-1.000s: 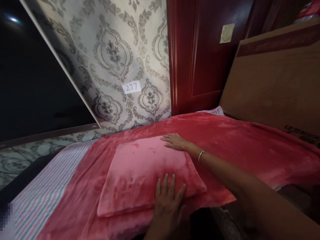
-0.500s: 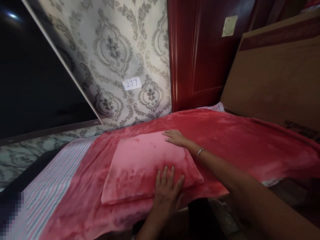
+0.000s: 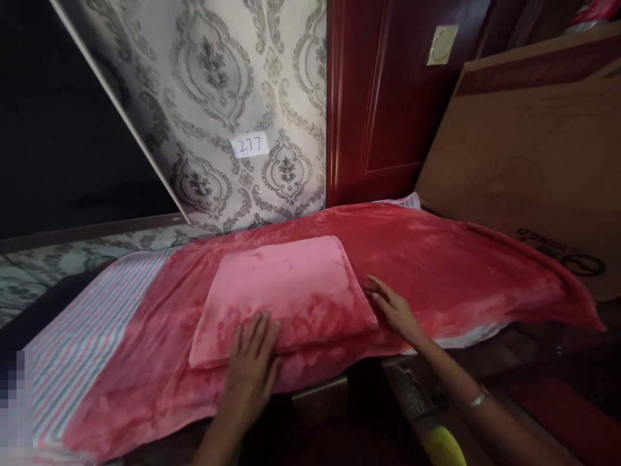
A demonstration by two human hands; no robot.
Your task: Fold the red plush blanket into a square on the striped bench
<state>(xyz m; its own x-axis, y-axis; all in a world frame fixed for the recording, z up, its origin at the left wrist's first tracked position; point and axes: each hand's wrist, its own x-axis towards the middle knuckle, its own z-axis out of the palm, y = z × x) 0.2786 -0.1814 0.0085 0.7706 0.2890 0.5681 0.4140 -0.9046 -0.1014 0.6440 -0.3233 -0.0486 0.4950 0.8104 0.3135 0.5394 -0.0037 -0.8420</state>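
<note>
A pink-red plush piece, apparently a folded blanket (image 3: 276,278), lies as a flat rectangle on a larger red plush spread (image 3: 417,259). My left hand (image 3: 252,362) rests on its front edge, left of the middle, fingers stretched out and flat. Beside its right edge is my right hand (image 3: 395,314), fingers extended and a little apart, with a bracelet on the wrist. The right fingertips are close to that edge; whether they touch it I cannot tell. Neither hand grips anything.
Striped cloth (image 3: 97,323) shows at the left end of the spread. Behind stand a patterned wall with a paper label (image 3: 250,144), a dark screen (image 3: 72,129) and a red wooden panel (image 3: 398,97). A large cardboard box (image 3: 533,155) leans at the right.
My right hand has come off the folded piece's top far corner and down to its right side. My left hand has slid left along the front edge. The view has shifted slightly.
</note>
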